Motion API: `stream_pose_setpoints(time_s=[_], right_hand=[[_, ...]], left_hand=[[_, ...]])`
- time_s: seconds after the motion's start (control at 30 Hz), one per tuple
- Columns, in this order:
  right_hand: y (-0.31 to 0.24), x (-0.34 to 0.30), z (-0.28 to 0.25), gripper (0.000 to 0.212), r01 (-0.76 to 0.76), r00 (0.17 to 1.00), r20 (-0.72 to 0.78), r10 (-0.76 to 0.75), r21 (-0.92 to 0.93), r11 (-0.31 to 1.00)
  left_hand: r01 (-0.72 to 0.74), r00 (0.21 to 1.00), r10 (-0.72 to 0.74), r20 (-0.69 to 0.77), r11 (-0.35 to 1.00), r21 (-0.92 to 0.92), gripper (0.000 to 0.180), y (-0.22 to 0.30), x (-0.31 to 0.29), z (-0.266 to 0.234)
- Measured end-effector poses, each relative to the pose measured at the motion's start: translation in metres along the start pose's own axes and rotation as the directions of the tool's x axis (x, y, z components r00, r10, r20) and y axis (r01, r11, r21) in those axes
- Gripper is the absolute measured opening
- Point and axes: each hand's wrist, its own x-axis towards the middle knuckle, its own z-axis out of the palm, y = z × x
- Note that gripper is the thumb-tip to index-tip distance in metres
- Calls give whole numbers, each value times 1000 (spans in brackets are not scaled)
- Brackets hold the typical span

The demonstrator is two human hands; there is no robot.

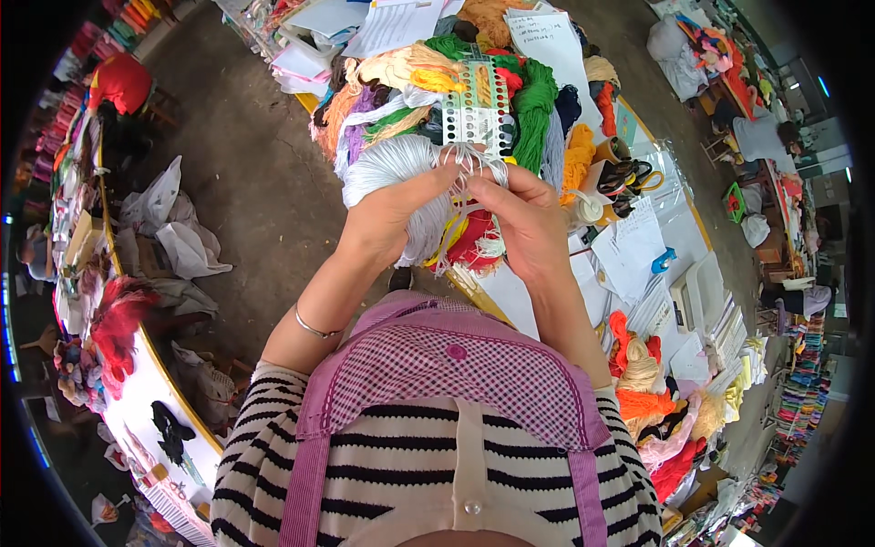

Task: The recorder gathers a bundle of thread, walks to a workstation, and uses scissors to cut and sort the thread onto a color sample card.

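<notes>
A thick bundle of white thread point(387, 171) lies across the near side of a heap of coloured skeins. My left hand point(410, 202) is closed on the strands at the bundle's right end, its thumb and fingers pinching them. Close beside it, my right hand point(527, 214) pinches loose white strands between thumb and fingers; the two hands nearly meet. Just beyond the fingertips stands a white card with rows of holes point(476, 105), threads passing through some of them. Red skeins with white ends point(478, 242) show below the hands. The fingertips are partly hidden by strands.
Green skeins point(536, 114) and orange skeins point(578, 157) lie right of the card. Further right on the table are scissors point(649, 178), papers point(631, 251) and a blue object point(663, 261). More skeins point(643, 383) sit lower right. At left, another table point(150, 383) runs past plastic bags point(187, 237).
</notes>
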Motion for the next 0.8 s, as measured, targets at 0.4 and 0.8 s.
stream_pose_setpoints(time_s=[0.4, 0.8], right_hand=[[-7, 2, 7, 22, -49, 999, 13, 50, -68, 997], [2, 5, -3, 18, 83, 996, 43, -80, -64, 994]], left_hand=[[36, 999, -34, 19, 995, -93, 27, 2, 1, 3], [69, 997, -69, 26, 998, -1, 30, -1, 0, -3]])
